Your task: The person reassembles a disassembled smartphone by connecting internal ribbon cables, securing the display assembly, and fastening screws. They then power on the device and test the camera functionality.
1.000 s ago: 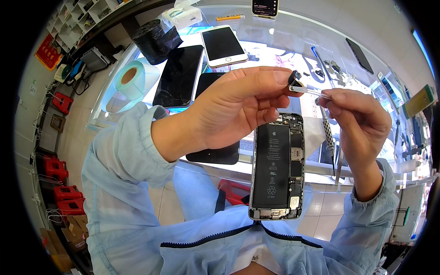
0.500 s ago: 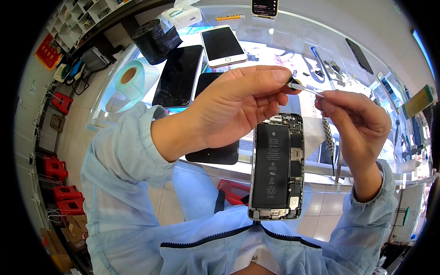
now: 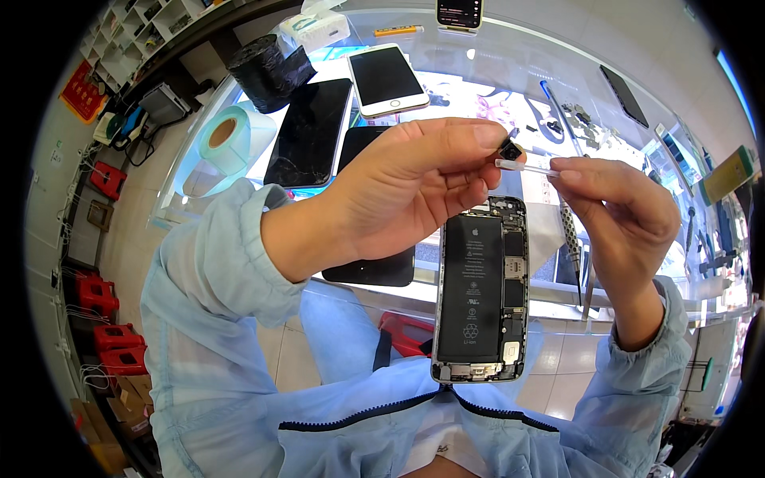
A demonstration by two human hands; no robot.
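Between thumb and forefinger, my left hand (image 3: 422, 171) pinches a small black part (image 3: 511, 149), which looks like a phone camera module. My right hand (image 3: 617, 199) grips a thin white cotton swab (image 3: 530, 168), its tip just below the black part. Whether the tip touches the part I cannot tell. Below both hands lies an opened phone (image 3: 474, 291), its black battery and circuitry bared, near the table's front edge. Beneath my left wrist a dark phone screen (image 3: 370, 271) is partly hidden.
On the glass table (image 3: 526, 40) are a cracked black phone (image 3: 309, 135), a white phone (image 3: 388, 80), a label roll (image 3: 223, 135), a black tape roll (image 3: 267, 72) and a tissue pack (image 3: 317, 30). A patterned tool (image 3: 570, 239) lies by my right hand. A red stool (image 3: 402, 334) stands below.
The swab's tip has come away from the black part and now sits lower and more level. The black part shows more plainly in my left fingers. The opened phone has not moved.
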